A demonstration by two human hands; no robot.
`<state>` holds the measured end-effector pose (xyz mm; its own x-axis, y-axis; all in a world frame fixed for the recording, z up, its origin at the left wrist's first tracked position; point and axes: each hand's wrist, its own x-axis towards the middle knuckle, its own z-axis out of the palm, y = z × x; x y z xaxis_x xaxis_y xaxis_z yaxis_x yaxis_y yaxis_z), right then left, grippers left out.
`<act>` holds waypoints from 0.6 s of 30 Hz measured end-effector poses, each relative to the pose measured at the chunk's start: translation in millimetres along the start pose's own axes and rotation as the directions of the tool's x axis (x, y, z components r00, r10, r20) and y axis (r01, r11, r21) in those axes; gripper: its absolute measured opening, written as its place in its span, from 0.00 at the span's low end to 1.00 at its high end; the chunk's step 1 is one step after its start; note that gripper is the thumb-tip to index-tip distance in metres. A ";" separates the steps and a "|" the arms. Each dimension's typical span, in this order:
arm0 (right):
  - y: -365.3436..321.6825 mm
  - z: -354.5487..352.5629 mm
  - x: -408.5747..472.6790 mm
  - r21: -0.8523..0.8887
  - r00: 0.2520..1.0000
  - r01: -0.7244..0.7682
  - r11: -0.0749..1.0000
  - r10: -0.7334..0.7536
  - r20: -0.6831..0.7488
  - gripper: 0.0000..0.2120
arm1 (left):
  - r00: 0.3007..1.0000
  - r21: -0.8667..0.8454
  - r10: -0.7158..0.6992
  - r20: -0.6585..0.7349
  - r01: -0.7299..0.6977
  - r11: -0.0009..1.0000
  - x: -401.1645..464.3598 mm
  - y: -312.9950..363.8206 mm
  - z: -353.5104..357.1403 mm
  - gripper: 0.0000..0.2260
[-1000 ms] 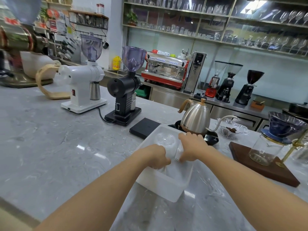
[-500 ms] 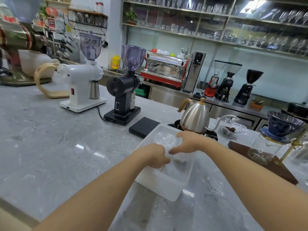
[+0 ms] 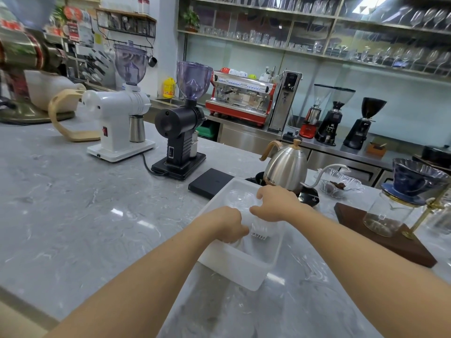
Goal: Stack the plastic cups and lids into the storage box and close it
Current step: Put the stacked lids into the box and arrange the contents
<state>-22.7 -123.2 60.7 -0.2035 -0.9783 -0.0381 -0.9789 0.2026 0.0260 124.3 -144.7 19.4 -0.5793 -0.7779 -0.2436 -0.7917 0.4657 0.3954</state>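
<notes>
Two hands' fingers (image 3: 256, 195) apparently around boxed cups (image 3: 240, 201)

Counter: one storage box (image 3: 234, 267), two grinders, white (image 3: 117, 123) and black (image 3: 179, 140), one kettle (image 3: 285, 170). Two hands, left (image 3: 228, 224) and right (image 3: 274, 203).

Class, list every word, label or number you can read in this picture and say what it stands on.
"arista", partly hidden: on the steel kettle.
Posters on the left wall: too blurred to read.
Yellow bottle label: too small.
Black grinder panel: unreadable.
</notes>
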 end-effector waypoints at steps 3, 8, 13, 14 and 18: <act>-4.4 0.3 -1.4 0.067 1.000 0.011 0.998 -0.011 -0.003 0.22 | 1.000 -0.004 0.029 0.001 -0.029 1.000 0.6 0.0 0.5 0.13; -11.8 2.4 -3.0 0.138 1.000 -0.017 0.990 0.019 -0.016 0.18 | 0.999 0.008 0.038 -0.015 -0.037 0.999 4.6 -0.9 3.0 0.14; -18.0 1.3 -5.1 0.179 0.996 -0.065 0.982 0.075 -0.053 0.17 | 1.000 0.022 0.013 -0.004 -0.013 1.000 7.2 -2.6 4.7 0.14; -18.2 -0.9 -6.0 0.184 0.995 -0.060 0.981 0.072 -0.062 0.18 | 1.000 0.023 0.013 0.004 -0.014 1.000 7.6 -2.4 4.1 0.13; -17.7 -10.9 -7.4 0.187 0.995 -0.044 0.981 0.059 -0.077 0.17 | 0.999 0.008 0.003 0.049 -0.004 1.000 8.5 -3.0 3.5 0.17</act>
<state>-3.6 -120.0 71.4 -0.2591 -0.9650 0.0408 -0.9550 0.2496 -0.1600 121.0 -151.3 13.1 -0.5906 -0.7546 -0.2859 -0.7912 0.4719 0.3889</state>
